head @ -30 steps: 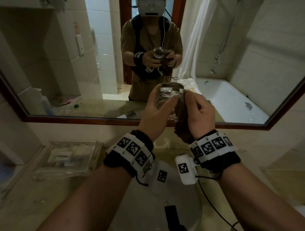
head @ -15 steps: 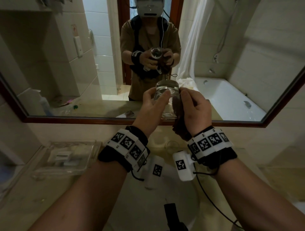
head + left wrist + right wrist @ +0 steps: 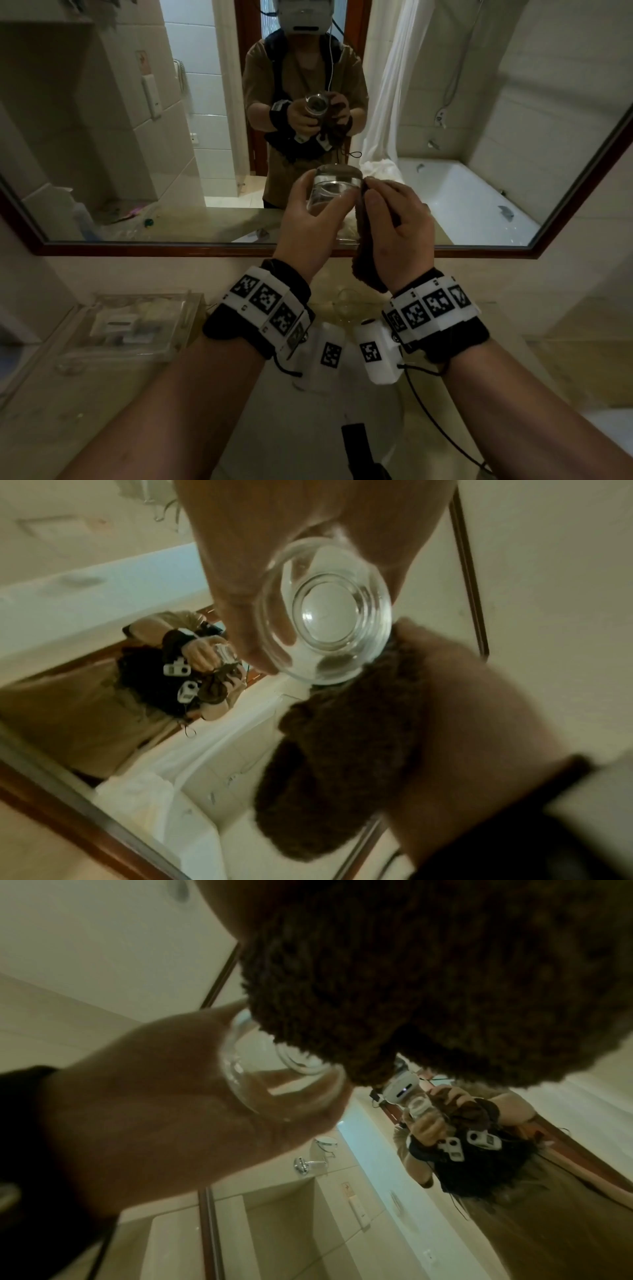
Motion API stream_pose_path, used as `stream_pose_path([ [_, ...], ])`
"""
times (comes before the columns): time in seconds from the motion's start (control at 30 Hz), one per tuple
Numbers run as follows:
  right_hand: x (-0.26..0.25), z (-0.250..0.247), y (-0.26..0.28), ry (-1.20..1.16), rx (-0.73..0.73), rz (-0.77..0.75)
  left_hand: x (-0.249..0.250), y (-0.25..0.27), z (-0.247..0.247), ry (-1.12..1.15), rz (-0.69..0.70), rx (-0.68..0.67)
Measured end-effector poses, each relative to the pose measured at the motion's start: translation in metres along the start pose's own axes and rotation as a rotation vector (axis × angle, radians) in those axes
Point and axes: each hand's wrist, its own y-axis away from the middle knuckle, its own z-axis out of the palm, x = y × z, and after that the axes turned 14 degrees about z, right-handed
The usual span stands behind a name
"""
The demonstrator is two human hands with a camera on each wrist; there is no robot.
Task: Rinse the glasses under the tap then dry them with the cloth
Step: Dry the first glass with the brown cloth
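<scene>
Two hands meet at the centre of the head view, in front of a wood-framed wall mirror (image 3: 342,251). The left hand (image 3: 310,219) curls its fingers and thumb round a clear round drinking glass (image 3: 337,192), while the right hand (image 3: 399,228) grips a dark brown fluffy cloth (image 3: 364,253) pressed against the glass's right side. A clear plastic tray (image 3: 137,325) sits on the beige desk (image 3: 51,411) at lower left.

From the left wrist, the glass (image 3: 325,610) shows its thick base at upper centre, the left hand's fingers (image 3: 240,588) wrapped around it, the cloth (image 3: 342,764) just below, touching it.

From the right wrist, the cloth (image 3: 428,974) fills the upper right, covering the right hand; the left hand (image 3: 164,1096) holds the glass (image 3: 281,1080) at centre left.
</scene>
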Motion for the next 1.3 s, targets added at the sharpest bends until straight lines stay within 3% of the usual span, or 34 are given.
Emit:
stream_pose_path([
  [0.13, 0.006, -0.007, -0.004, -0.089, -0.059, 0.173, 0.007, 0.007, 0.006, 0.059, 0.012, -0.035],
  [0.37, -0.001, -0.012, 0.001, -0.048, 0.028, 0.042, 0.015, 0.009, 0.013, -0.044, 0.077, -0.011],
  [0.53, 0.01, -0.016, -0.002, -0.128, -0.054, 0.269, 0.018, 0.016, 0.017, 0.042, 0.035, -0.052],
  [0.67, 0.0, -0.017, 0.002, -0.076, -0.017, 0.103, 0.016, 0.015, 0.013, -0.128, 0.08, -0.007],
  [0.77, -0.009, -0.015, 0.004, -0.024, -0.009, -0.023, 0.013, 0.017, 0.008, -0.035, 0.015, 0.022],
  [0.97, 0.0, -0.017, 0.002, -0.119, -0.042, 0.227, 0.017, 0.022, 0.012, 0.083, -0.006, -0.037],
  [1.17, -0.015, -0.012, 0.013, -0.063, 0.011, 0.017, 0.013, 0.015, 0.0, 0.083, -0.012, 0.019],
  [1.3, -0.01, -0.007, 0.01, -0.117, -0.065, 0.178, 0.013, 0.015, -0.005, 0.116, 0.001, -0.055],
])
